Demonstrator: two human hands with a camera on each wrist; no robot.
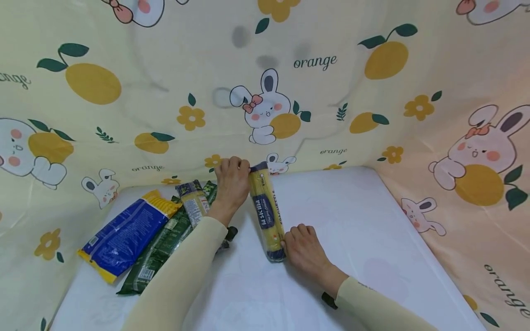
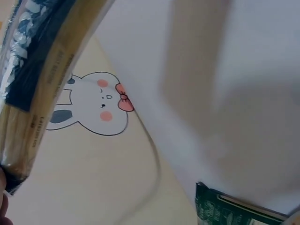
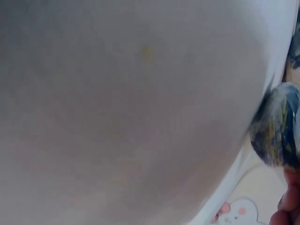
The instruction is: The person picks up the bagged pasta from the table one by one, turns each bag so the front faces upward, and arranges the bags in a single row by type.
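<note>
A slim clear pack of spaghetti with dark blue ends and a blue label stands tilted above the white table in the head view. At its upper end my left hand pinches the wrapper. My right hand grips the lower right end, thumb side against the pack. In the left wrist view the spaghetti pack crosses the upper left, with fingertips at its lower tip. The right wrist view shows the crinkled dark end of the spaghetti pack above my right fingers.
Left of the hands, a blue and yellow bag lies beside a dark green packet. Another clear, dark-topped pack overlaps the green one, partly behind my left arm. A rabbit-and-orange printed sheet rises behind the white table.
</note>
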